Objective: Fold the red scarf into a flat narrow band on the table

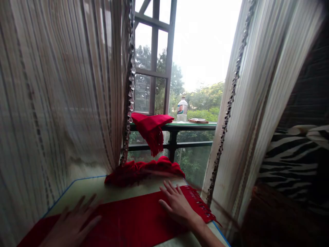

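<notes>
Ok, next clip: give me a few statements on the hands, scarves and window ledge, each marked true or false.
1. Both hands lie flat on the long red fringed scarf. True: left hand, right hand.
2. A folded red scarf hangs over the window ledge. True.
3. The clear plastic water bottle lies tipped over. False: it stands upright.
4. The right hand grips a bunched red cloth. False: the bunched red cloth lies beyond it, untouched.

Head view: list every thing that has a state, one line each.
Red scarf: spread flat on the table.
Left hand: flat on it, blurred.
Right hand: flat on it.
Second scarf: bunched.
Third scarf: draped over the ledge.
Bottle: upright.
Curtains: parted.
</notes>
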A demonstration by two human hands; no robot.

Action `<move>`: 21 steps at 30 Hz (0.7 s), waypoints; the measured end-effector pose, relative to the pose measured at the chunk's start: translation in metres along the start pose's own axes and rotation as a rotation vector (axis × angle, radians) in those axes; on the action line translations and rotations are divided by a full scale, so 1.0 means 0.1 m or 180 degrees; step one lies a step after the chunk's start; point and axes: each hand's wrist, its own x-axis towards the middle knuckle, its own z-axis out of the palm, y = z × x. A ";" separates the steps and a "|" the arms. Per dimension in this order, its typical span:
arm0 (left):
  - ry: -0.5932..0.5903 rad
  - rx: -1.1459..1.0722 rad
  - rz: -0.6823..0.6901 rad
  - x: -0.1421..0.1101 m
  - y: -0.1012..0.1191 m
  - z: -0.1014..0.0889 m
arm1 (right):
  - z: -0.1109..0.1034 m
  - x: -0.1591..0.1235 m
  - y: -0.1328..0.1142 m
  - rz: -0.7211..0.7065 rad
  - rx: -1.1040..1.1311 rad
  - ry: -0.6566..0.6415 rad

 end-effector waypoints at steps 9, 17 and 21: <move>-0.0525 -0.0237 0.0269 0.37 1.46 0.04 | 0.41 0.13 -0.26 -0.0183 0.0069 -0.0346; -0.0710 -0.0123 0.0111 0.22 0.99 -0.09 | -0.09 -0.36 0.74 0.0711 -0.0406 -0.0142; -0.0682 -0.0138 -0.0021 0.07 0.74 -0.18 | -0.03 -0.43 0.97 0.0815 -0.0555 -0.0137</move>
